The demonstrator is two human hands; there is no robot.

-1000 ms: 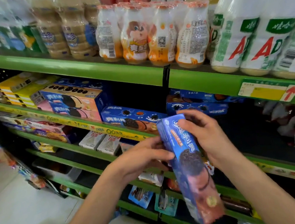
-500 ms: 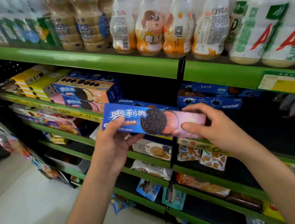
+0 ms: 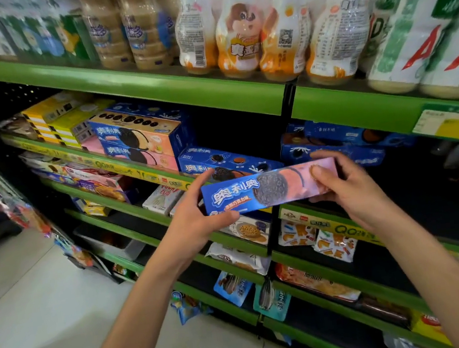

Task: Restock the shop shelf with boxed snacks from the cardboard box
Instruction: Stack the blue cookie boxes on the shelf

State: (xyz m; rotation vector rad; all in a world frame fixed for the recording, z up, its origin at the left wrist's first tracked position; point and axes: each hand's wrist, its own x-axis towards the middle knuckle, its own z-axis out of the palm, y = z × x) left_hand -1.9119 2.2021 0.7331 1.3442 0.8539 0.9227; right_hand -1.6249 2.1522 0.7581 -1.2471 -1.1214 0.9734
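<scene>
Snack box [image 3: 268, 187]: you hold it level at the centre of the frame, printed face toward you, in front of the green shelf edge [image 3: 211, 93] and the shelf bay behind it. Your left hand [image 3: 196, 222] grips the blue left end, with the thumb along the lower front edge and the fingers [image 3: 203, 177] curled over the top. Your right hand [image 3: 352, 195] grips the pink right end, with the thumb pressed on the front face and the fingers wrapped behind the box. Both sets of fingers are clamped on the box; neither hand is free.

Directly behind the box, one blue cookie box [image 3: 220, 161] lies flat on the shelf, touching or just behind the held box; you cannot tell which. Left of centre sits a stack of blue and pink cookie boxes [image 3: 141, 142], and yellow boxes [image 3: 58, 115] lie further left. More blue boxes [image 3: 344, 140] lie right of centre behind your right hand.

Across the top of the frame, the upper shelf carries wrapped white and orange drink bottles [image 3: 275, 23]. Below your hands, the lower shelves hold small snack packets [image 3: 320, 237]. Pale floor [image 3: 34, 304] fills the lower left of the frame.
</scene>
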